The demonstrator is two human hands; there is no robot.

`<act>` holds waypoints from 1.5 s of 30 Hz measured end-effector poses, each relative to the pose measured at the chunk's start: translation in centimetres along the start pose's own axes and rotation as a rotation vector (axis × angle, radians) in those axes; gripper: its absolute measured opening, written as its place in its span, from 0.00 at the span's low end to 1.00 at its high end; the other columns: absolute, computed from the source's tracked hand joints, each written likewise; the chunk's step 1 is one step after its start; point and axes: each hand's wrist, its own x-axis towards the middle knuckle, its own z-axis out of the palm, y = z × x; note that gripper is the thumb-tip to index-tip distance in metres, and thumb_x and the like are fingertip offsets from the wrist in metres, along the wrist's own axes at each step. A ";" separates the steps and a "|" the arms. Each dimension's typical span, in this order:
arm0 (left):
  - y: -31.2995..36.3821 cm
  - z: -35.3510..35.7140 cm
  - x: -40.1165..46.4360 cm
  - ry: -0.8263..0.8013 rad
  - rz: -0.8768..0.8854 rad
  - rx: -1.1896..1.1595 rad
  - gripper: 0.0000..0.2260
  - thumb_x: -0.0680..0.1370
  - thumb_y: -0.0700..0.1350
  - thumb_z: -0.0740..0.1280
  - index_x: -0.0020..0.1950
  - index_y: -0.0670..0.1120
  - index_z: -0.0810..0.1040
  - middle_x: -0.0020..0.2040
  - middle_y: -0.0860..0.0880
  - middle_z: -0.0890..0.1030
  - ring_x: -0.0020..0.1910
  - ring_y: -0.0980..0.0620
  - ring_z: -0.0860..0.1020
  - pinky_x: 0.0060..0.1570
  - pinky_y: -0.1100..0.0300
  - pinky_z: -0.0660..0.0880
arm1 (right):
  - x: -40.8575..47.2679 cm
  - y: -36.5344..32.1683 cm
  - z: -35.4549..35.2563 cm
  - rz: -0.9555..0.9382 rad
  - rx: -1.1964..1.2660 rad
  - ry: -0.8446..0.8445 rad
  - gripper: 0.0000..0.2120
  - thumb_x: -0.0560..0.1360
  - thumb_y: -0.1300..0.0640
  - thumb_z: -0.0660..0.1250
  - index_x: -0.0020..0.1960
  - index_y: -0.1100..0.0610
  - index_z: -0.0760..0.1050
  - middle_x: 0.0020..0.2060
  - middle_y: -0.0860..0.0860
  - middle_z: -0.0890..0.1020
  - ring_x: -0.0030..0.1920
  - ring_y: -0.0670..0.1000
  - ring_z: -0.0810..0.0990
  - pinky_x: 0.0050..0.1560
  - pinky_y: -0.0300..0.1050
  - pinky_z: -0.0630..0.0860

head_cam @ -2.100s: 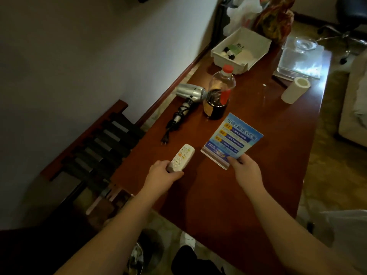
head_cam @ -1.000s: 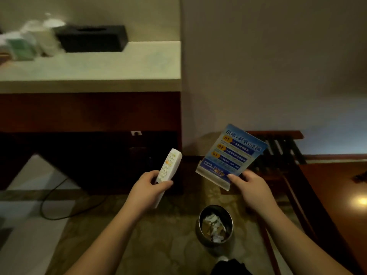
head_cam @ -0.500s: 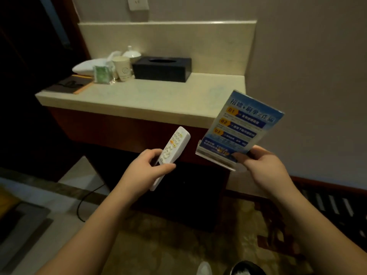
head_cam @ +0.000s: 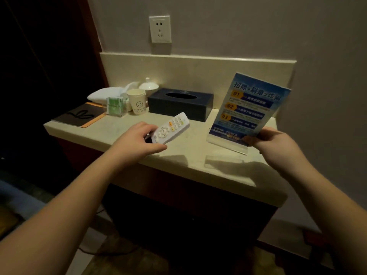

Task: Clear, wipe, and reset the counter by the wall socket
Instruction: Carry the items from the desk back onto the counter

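My left hand (head_cam: 137, 140) grips the near end of a white remote control (head_cam: 170, 128), held just above the middle of the pale stone counter (head_cam: 123, 132). My right hand (head_cam: 272, 143) pinches the lower right corner of a blue sign in a clear acrylic stand (head_cam: 250, 110). The stand hangs tilted a little above the counter's right part. A white wall socket (head_cam: 160, 29) sits on the wall above the counter's backsplash.
At the back of the counter stand a dark tissue box (head_cam: 179, 104), a paper cup with a smiley (head_cam: 137, 104), a white lidded cup (head_cam: 148, 86), a green packet holder (head_cam: 116, 107), a folded white towel (head_cam: 105, 94) and a black folder (head_cam: 78, 115).
I turned from the wooden desk to this counter, carrying the remote and the sign. In the last half second both hands moved forward and now hover over the counter top.
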 end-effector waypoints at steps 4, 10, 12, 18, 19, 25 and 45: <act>-1.9 -0.7 4.8 -0.070 0.053 0.200 0.27 0.73 0.56 0.71 0.69 0.50 0.72 0.59 0.53 0.72 0.57 0.56 0.68 0.50 0.60 0.68 | 3.9 0.2 -0.2 -0.013 -0.090 0.011 0.09 0.76 0.54 0.67 0.56 0.48 0.78 0.44 0.44 0.81 0.41 0.40 0.75 0.39 0.38 0.69; -4.6 -0.7 10.4 -0.208 0.117 0.357 0.24 0.74 0.55 0.71 0.67 0.50 0.73 0.62 0.51 0.72 0.59 0.54 0.69 0.56 0.58 0.71 | 8.6 1.4 0.3 0.047 -0.186 0.034 0.12 0.76 0.53 0.68 0.59 0.50 0.79 0.46 0.45 0.80 0.44 0.43 0.77 0.50 0.45 0.70; -5.2 -0.5 12.1 -0.253 0.134 0.393 0.24 0.74 0.55 0.71 0.67 0.51 0.73 0.61 0.51 0.72 0.59 0.53 0.69 0.55 0.59 0.70 | 9.8 2.0 0.6 0.113 -0.151 0.042 0.11 0.77 0.53 0.67 0.59 0.50 0.78 0.48 0.44 0.81 0.49 0.48 0.79 0.55 0.48 0.73; -6.7 -0.1 16.5 -0.350 0.208 0.436 0.28 0.75 0.56 0.70 0.72 0.51 0.68 0.63 0.51 0.71 0.60 0.53 0.68 0.60 0.58 0.70 | 13.4 2.1 1.9 0.188 -0.210 0.053 0.13 0.77 0.51 0.65 0.61 0.50 0.76 0.53 0.49 0.82 0.53 0.54 0.80 0.59 0.58 0.76; -7.0 -0.1 17.2 -0.361 0.218 0.440 0.28 0.75 0.56 0.70 0.72 0.51 0.68 0.63 0.51 0.71 0.60 0.54 0.68 0.61 0.57 0.69 | 14.0 2.3 2.0 0.189 -0.221 0.055 0.12 0.76 0.49 0.67 0.59 0.48 0.77 0.53 0.50 0.82 0.53 0.55 0.80 0.59 0.59 0.76; -8.5 0.1 19.8 -0.433 0.266 0.414 0.29 0.75 0.56 0.70 0.73 0.52 0.67 0.65 0.53 0.70 0.60 0.56 0.67 0.60 0.60 0.67 | 16.7 2.5 3.1 0.238 -0.271 0.032 0.09 0.78 0.51 0.64 0.58 0.47 0.75 0.52 0.49 0.81 0.53 0.53 0.79 0.59 0.55 0.74; -8.7 2.6 18.8 -0.170 0.401 0.408 0.19 0.80 0.53 0.63 0.71 0.54 0.70 0.67 0.53 0.71 0.64 0.53 0.67 0.60 0.57 0.64 | 21.9 2.7 3.8 0.203 -0.335 0.089 0.12 0.79 0.55 0.63 0.62 0.54 0.74 0.50 0.50 0.79 0.49 0.52 0.77 0.50 0.48 0.71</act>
